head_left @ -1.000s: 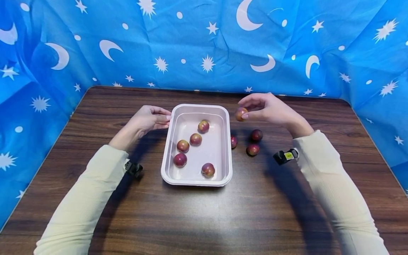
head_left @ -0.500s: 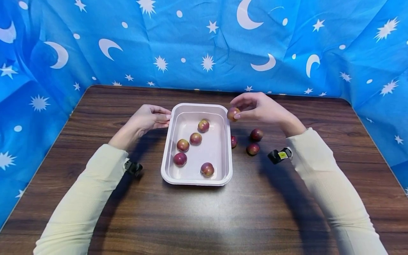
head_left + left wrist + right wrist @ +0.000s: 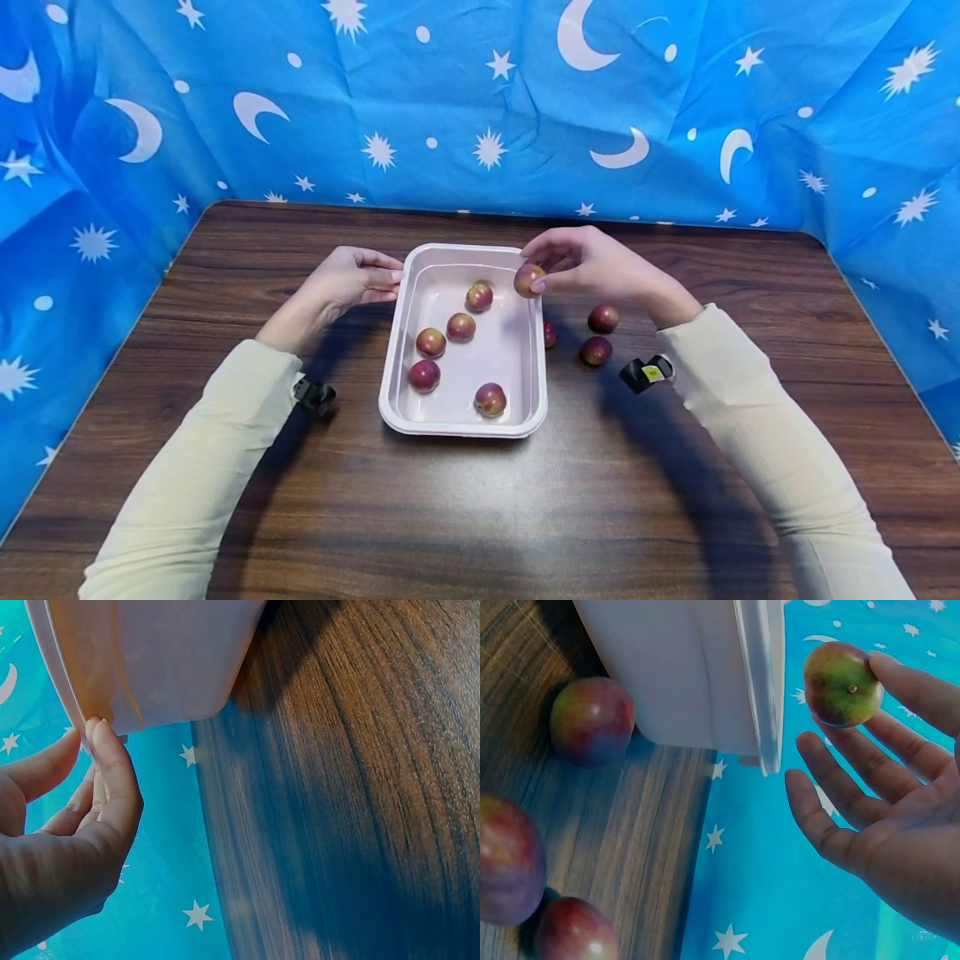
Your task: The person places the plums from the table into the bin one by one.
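A white plastic tray (image 3: 462,430) holds several red-yellow plums, one of them a plum (image 3: 491,400) near its front right corner. My left hand (image 3: 348,282) pinches the tray's left rim between thumb and fingers, as the left wrist view also shows at the tray's edge (image 3: 71,682). Above the tray's right rim, near the back corner, my right hand (image 3: 603,265) holds a plum (image 3: 528,282) between thumb and fingertips. The right wrist view shows this held plum (image 3: 844,684) with its greenish stem end, higher than the rim and apart from it.
On the brown wooden table (image 3: 465,517), right of the tray, lie a plum (image 3: 551,334) partly hidden by the tray wall, a dark plum (image 3: 603,317) and another plum (image 3: 596,351). A blue cloth (image 3: 435,100) with moons and stars hangs behind the table.
My right hand has carried its plum leftward, from beside the tray to over its right rim. The left hand and the tray stay where they were.
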A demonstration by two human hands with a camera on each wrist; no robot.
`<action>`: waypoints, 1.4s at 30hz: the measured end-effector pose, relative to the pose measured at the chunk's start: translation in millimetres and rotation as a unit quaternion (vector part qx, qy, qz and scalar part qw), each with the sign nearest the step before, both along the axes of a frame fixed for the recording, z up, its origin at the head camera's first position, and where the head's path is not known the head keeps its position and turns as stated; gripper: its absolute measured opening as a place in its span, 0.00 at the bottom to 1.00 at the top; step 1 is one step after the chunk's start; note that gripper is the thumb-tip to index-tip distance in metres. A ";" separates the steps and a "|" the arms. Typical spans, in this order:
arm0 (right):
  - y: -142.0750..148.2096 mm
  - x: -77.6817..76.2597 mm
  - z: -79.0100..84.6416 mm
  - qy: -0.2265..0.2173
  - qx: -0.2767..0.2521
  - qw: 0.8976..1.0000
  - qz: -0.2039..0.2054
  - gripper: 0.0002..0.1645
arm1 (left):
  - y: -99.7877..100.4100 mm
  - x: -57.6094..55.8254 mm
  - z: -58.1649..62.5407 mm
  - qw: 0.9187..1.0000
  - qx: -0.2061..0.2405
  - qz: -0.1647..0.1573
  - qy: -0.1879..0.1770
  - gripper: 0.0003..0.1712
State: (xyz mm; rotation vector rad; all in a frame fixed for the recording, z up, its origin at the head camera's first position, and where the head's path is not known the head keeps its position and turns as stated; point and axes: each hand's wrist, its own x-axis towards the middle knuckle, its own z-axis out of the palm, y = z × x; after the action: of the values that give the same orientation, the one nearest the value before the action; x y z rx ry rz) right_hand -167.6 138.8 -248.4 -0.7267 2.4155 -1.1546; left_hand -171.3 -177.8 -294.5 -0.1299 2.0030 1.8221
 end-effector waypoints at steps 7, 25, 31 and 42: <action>-4.8 2.5 -3.1 0.007 -0.022 1.000 0.021 0.20 | 0.3 0.0 0.2 1.000 -0.006 -0.001 -0.006 0.17; 3.0 1.6 -5.0 -0.013 -0.020 1.000 0.014 0.20 | 1.7 0.9 1.3 1.000 -0.015 -0.005 -0.004 0.16; 8.2 2.2 -3.6 -0.004 -0.005 1.000 -0.001 0.20 | -3.1 -4.0 -8.5 1.000 0.007 -0.006 -0.005 0.14; 21.6 2.0 -3.6 0.014 0.014 1.000 -0.017 0.21 | 0.6 0.0 2.1 1.000 -0.017 -0.005 -0.007 0.18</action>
State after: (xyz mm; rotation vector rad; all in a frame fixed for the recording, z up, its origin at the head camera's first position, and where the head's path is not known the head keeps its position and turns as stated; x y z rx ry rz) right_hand -165.5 160.5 -252.0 -0.6993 2.4720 -1.1274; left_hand -171.2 -177.2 -292.4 -0.1423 2.0222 1.7752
